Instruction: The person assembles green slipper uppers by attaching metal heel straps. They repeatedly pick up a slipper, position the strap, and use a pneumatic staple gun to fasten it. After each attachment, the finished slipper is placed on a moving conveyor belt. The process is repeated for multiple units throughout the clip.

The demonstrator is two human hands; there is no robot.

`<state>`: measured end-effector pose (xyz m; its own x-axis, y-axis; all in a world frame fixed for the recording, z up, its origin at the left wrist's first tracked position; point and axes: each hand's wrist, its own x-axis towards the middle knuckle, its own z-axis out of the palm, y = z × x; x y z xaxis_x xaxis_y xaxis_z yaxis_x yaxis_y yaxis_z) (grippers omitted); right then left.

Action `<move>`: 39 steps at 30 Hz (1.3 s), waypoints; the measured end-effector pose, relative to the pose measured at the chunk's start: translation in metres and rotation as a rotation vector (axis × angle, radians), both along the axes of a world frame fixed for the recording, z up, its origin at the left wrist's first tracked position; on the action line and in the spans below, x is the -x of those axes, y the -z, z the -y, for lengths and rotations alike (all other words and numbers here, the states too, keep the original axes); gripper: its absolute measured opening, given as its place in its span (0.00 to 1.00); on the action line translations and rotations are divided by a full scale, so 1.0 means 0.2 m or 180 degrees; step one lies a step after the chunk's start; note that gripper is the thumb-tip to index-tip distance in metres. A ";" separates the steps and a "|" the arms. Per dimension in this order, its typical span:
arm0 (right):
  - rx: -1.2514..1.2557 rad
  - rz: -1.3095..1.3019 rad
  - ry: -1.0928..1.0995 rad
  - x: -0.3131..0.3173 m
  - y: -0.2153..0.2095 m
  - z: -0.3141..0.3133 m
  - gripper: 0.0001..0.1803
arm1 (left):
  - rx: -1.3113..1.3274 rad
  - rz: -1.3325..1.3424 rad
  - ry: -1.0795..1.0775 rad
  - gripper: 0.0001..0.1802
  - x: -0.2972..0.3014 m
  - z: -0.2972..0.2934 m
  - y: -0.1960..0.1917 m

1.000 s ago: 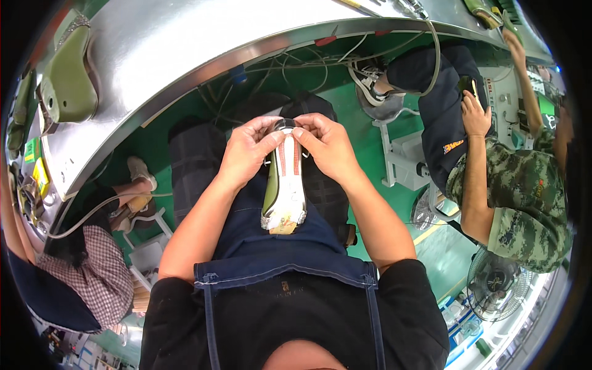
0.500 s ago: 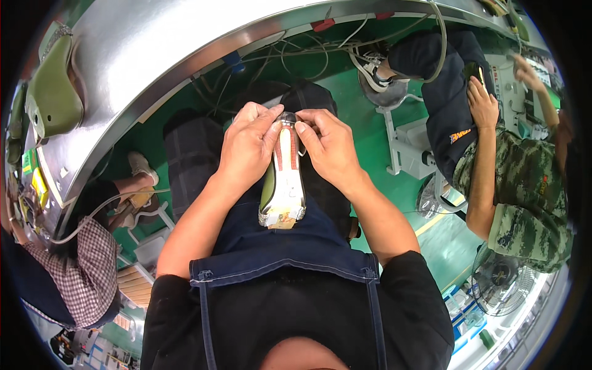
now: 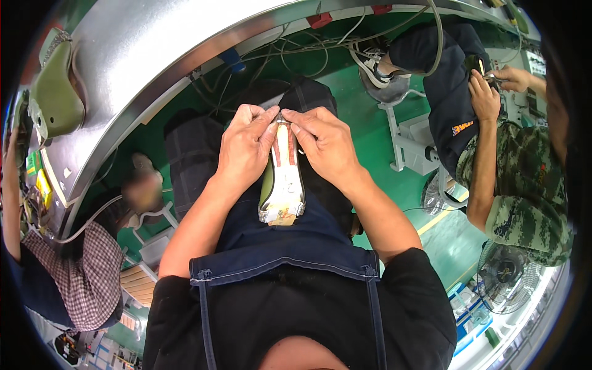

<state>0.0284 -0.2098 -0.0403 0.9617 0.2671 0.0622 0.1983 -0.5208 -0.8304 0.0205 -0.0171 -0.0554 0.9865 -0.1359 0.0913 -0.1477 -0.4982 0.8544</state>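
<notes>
A shoe on a green last (image 3: 285, 185) lies bottom up across my lap, its narrow end pointing away from me. White covers its bottom, with a reddish-brown strip on each side of the far half; yellowish tape sits at the near end. My left hand (image 3: 245, 145) is closed at the narrow end, thumb and fingers pinching the dark upper's edge. From the other side my right hand (image 3: 325, 143) pinches the same edge, its fingertips almost meeting the left ones. The fingers hide part of the tip.
A metal-topped bench (image 3: 154, 37) curves across the far left, bearing a green last (image 3: 58, 102). Hoses and cables (image 3: 302, 49) hang beneath it. On the right a seated person (image 3: 512, 179) works near a fan (image 3: 502, 271); another person (image 3: 80, 271) sits at left.
Both hands have drawn closer together at the tip, and the dark rounded end there shows less. The shoe stays nearly in place. The person at right has brought both hands together.
</notes>
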 end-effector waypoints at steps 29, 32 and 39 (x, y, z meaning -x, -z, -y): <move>-0.0258 -0.1864 0.0012 0.13 0.06 -0.06 0.26 | 0.1180 -0.1854 0.0258 0.43 0.31 -0.06 0.03; -0.0815 -0.2475 -0.0081 0.16 0.04 -0.08 0.29 | 0.2125 -0.2090 0.0417 0.42 0.34 -0.07 -0.02; -0.1480 -0.3958 -0.0189 0.11 0.03 -0.06 0.32 | 0.2892 -0.2546 0.0069 0.40 0.36 -0.05 -0.02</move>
